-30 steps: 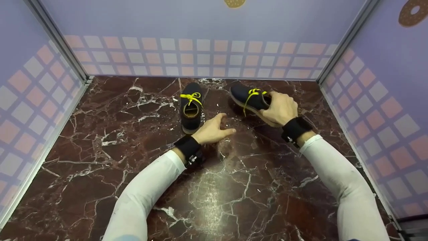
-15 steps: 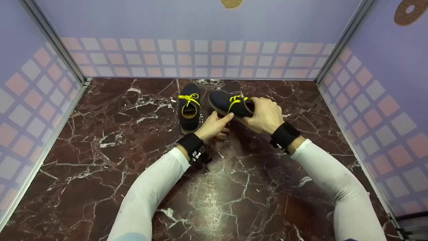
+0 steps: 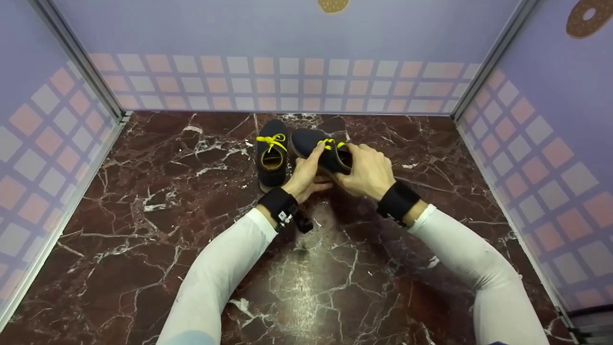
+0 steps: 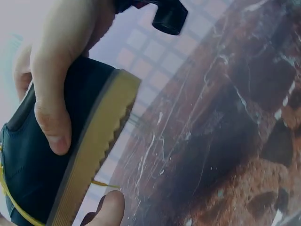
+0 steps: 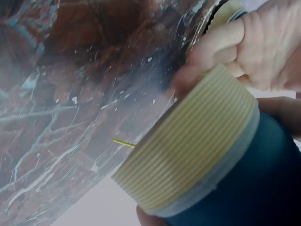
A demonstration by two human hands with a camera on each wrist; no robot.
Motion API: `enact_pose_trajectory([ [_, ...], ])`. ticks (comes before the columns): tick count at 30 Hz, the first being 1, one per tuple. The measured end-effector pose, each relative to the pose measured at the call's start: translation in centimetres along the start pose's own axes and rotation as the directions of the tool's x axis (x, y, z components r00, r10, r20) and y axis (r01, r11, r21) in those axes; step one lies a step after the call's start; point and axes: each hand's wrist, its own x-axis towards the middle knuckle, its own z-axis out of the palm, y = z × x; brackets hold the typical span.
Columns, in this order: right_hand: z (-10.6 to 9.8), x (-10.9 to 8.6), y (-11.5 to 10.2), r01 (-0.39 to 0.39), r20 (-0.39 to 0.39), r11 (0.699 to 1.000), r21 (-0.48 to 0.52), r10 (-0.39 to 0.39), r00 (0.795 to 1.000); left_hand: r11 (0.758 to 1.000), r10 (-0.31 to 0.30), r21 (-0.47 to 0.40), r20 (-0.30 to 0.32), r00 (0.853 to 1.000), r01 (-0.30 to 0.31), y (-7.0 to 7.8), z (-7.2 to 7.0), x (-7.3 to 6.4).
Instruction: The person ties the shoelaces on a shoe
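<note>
A dark shoe with yellow laces and a tan ridged sole is held up off the floor, its toe pointing to the far left. My right hand grips it at the heel and opening, thumb along the side. The left hand holds it further forward, with the thumb over the lace area and the fingers lower, by the sole. A loose yellow lace end hangs beyond the sole. The matching shoe, its laces tied in a bow, stands flat just left of the held one.
The floor is dark red marble with white veins. Purple panels with pink and white squares enclose it at the back, left and right. Small white specks lie around the standing shoe.
My right hand has carried the shoe leftward, close beside the standing shoe. The left hand has moved to it and taken hold, its thumb now over the laces.
</note>
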Motion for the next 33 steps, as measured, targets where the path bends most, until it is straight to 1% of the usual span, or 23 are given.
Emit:
enact_pose_trajectory([
  [3,0.2,-0.4,-0.6,0.026,0.022,1.000,0.008,-0.026,0.999,0.999,-0.004,-0.031,-0.008,1.000,0.004,0.1,-0.3,0.1],
  [6,0.3,-0.7,-0.9,0.068,0.061,0.997,0.042,-0.071,0.996,0.999,-0.006,-0.041,-0.026,1.000,0.004,0.2,-0.7,0.2],
  [8,0.3,-0.7,-1.0,0.097,0.085,0.992,0.086,-0.104,0.991,0.999,-0.004,-0.037,-0.041,0.999,0.002,0.2,-1.1,0.1],
  [11,0.3,-0.6,-0.9,0.119,0.104,0.975,0.190,-0.141,0.985,1.000,-0.009,-0.016,-0.051,0.999,0.008,0.2,-1.6,0.1],
  [13,0.4,-0.3,-0.7,0.117,0.114,0.956,0.269,-0.152,0.982,1.000,-0.014,0.000,-0.048,0.999,0.014,0.1,-1.9,0.0],
  [15,0.5,-0.1,-0.4,0.098,0.133,0.934,0.344,-0.152,0.979,1.000,-0.018,0.024,-0.046,0.999,0.019,0.1,-2.1,-0.1],
  [17,0.6,0.1,-0.1,0.075,0.155,0.915,0.397,-0.147,0.977,0.999,-0.022,0.047,-0.047,0.999,0.025,0.1,-2.3,-0.3],
  [21,0.8,0.4,0.3,0.050,0.184,0.892,0.449,-0.148,0.972,0.992,-0.024,0.119,-0.070,0.997,0.032,0.2,-2.6,-0.6],
  [23,0.9,0.5,0.5,0.045,0.193,0.885,0.463,-0.150,0.970,0.983,-0.012,0.183,-0.082,0.997,0.027,0.2,-2.8,-0.8],
  [26,1.0,0.5,0.8,0.037,0.216,0.878,0.476,-0.158,0.963,0.964,0.005,0.267,-0.072,0.997,0.015,0.2,-2.8,-1.0],
  [29,1.2,0.4,1.1,0.040,0.245,0.877,0.479,-0.177,0.953,0.935,0.028,0.353,-0.036,0.999,-0.014,0.0,-2.6,-1.2],
  [33,1.7,0.1,1.3,0.054,0.278,0.881,0.469,-0.206,0.938,0.889,0.054,0.455,-0.007,0.999,-0.045,-0.4,-2.5,-1.7],
])
